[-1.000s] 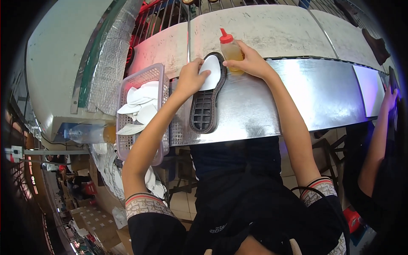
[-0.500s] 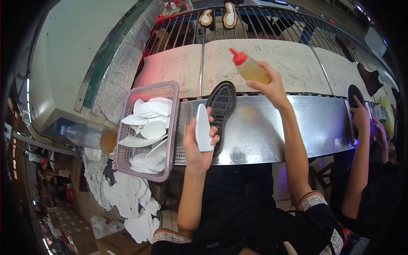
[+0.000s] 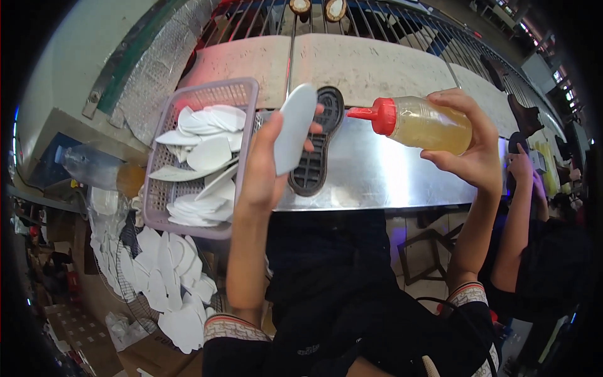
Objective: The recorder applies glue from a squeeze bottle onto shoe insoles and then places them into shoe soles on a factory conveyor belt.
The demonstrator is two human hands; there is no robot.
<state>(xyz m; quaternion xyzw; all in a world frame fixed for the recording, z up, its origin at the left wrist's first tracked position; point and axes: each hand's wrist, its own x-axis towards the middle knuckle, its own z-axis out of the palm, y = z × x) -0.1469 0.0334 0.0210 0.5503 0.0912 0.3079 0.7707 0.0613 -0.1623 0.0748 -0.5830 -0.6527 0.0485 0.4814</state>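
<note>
The left hand (image 3: 264, 169) grips a pale grey insole (image 3: 294, 129) by its lower end, fingers wrapped behind it and the thumb on its edge. The insole is held up in the air above the near edge of the bench, its long axis running from the palm up and slightly right, the rounded far end pointing away from the person. The right hand (image 3: 474, 147) is closed around a squeeze bottle (image 3: 424, 124) of amber liquid. The bottle lies almost level, long axis left to right, its red nozzle pointing left toward the insole but well short of touching it.

Behind the insole a black shoe sole (image 3: 317, 151) lies tread up on the shiny metal bench (image 3: 389, 176), lengthwise away from the person. At its left stands a lilac plastic basket (image 3: 201, 100) holding white insoles. More white pieces lie scattered on the floor (image 3: 169, 283) below. A metal grille runs behind the bench, and another person's arm (image 3: 518, 226) shows at the right.
</note>
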